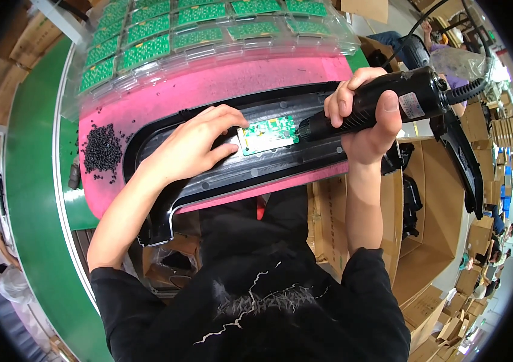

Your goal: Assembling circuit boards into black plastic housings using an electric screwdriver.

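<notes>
Green circuit board (pixel 268 134) is lying in the long black plastic housing (pixel 238 166) on the pink mat (pixel 166 96). The left hand (pixel 190 148) is pressing it flat with spread fingers. The right hand (pixel 368 117) is clamping around a black electric screwdriver (pixel 389 99), its tip probably touching the board's edge. Behind, clear trays (pixel 208 30) are holding rows of green boards (pixel 148 51). Small black screws (pixel 101 149) are lying in a heap on the mat.

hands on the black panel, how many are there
2. The left hand presses beside the green circuit board; the right hand grips the black electric screwdriver at the board's right edge.
</notes>
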`<state>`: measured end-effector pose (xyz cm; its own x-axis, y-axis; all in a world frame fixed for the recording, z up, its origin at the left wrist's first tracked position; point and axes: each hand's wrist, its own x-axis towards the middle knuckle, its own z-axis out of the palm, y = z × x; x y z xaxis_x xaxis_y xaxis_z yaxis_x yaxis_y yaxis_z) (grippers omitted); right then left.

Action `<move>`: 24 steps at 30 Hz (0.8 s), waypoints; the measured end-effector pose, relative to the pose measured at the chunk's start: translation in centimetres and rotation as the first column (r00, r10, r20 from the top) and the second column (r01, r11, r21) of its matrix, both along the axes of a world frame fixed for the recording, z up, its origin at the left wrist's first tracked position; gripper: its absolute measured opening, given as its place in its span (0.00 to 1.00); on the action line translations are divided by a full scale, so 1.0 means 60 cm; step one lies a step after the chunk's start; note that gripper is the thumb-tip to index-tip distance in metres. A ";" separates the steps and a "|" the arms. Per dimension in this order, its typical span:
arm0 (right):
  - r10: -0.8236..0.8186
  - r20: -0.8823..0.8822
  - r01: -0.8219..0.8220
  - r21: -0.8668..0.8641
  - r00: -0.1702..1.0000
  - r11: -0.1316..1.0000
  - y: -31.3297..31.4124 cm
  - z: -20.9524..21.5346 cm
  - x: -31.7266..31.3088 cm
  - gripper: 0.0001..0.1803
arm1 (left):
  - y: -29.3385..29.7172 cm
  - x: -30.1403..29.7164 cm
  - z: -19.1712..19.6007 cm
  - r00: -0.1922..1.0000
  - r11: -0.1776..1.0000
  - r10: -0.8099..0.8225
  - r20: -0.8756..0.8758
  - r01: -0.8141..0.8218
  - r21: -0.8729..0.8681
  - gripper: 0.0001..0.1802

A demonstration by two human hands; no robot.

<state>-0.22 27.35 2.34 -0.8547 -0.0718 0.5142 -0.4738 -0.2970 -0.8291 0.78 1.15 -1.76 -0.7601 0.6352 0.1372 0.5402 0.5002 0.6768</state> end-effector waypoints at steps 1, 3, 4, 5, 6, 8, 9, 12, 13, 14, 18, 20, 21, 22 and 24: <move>0.000 0.001 0.000 0.001 1.000 1.000 -0.001 -0.001 0.000 0.27 | 0.000 0.000 0.000 1.000 1.000 0.000 0.001 0.000 0.001 0.20; -0.027 0.007 0.027 0.012 1.000 1.000 -0.003 -0.003 0.000 0.27 | 0.000 0.000 0.000 1.000 1.000 -0.012 -0.014 0.012 -0.002 0.18; -0.025 0.008 0.025 0.012 1.000 1.000 -0.004 -0.005 0.000 0.27 | 0.000 0.000 0.000 1.000 1.000 -0.011 -0.014 0.011 -0.002 0.18; -0.026 0.014 0.026 0.010 1.000 1.000 -0.004 -0.005 0.000 0.27 | 0.000 0.000 0.000 1.000 1.000 -0.012 -0.012 0.012 -0.004 0.18; -0.027 0.020 0.027 0.009 0.999 1.000 -0.005 -0.006 -0.001 0.27 | -0.001 0.000 0.000 1.000 1.000 -0.013 -0.010 0.013 -0.005 0.18; -0.031 0.018 0.031 0.015 0.999 0.999 -0.005 -0.005 -0.001 0.27 | 0.000 0.001 0.000 1.000 1.000 -0.016 -0.006 0.016 -0.002 0.18; -0.035 0.015 0.035 0.020 0.999 0.999 -0.005 -0.005 -0.001 0.27 | 0.000 0.001 0.001 1.000 1.000 -0.019 -0.002 0.019 0.000 0.18; -0.020 0.015 0.019 0.029 1.000 0.999 -0.007 -0.006 -0.001 0.27 | -0.003 0.002 0.000 1.000 1.000 -0.017 -0.013 0.017 -0.012 0.18; -0.020 0.015 0.020 0.030 1.000 0.999 -0.008 -0.006 -0.002 0.27 | -0.002 0.002 0.001 1.000 1.000 -0.017 -0.013 0.017 -0.011 0.18; 0.001 -0.003 -0.002 -0.048 1.000 0.999 -0.009 -0.007 -0.005 0.23 | -0.001 0.002 0.001 1.000 1.000 -0.021 -0.014 0.021 -0.010 0.18; 0.038 0.000 -0.038 -0.126 0.999 0.991 -0.015 -0.003 -0.004 0.20 | 0.000 0.001 0.001 0.999 0.999 -0.027 -0.024 0.026 -0.018 0.18; 0.069 -0.013 -0.069 -0.023 0.998 0.997 -0.015 -0.003 -0.005 0.24 | -0.001 0.001 0.001 0.999 0.999 -0.029 -0.018 0.029 -0.015 0.18; 0.102 -0.025 -0.100 0.079 0.994 0.992 -0.014 -0.004 -0.006 0.28 | -0.001 0.001 0.001 0.999 0.999 -0.031 -0.013 0.031 -0.011 0.19; 0.162 -0.024 -0.160 0.059 0.987 0.985 -0.017 -0.006 -0.009 0.28 | -0.002 0.000 0.000 0.999 0.999 -0.034 -0.013 0.034 -0.010 0.19; 0.162 0.004 -0.162 0.060 0.987 0.985 -0.026 -0.003 -0.008 0.27 | -0.005 -0.001 -0.001 0.999 0.999 -0.033 -0.007 0.033 0.001 0.19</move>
<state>-0.71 25.77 2.14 -0.8285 -0.2403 0.5057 -0.4244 -0.3197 -0.8472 0.70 0.84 -1.82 -0.7379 0.6596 0.1433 0.5610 0.4813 0.6735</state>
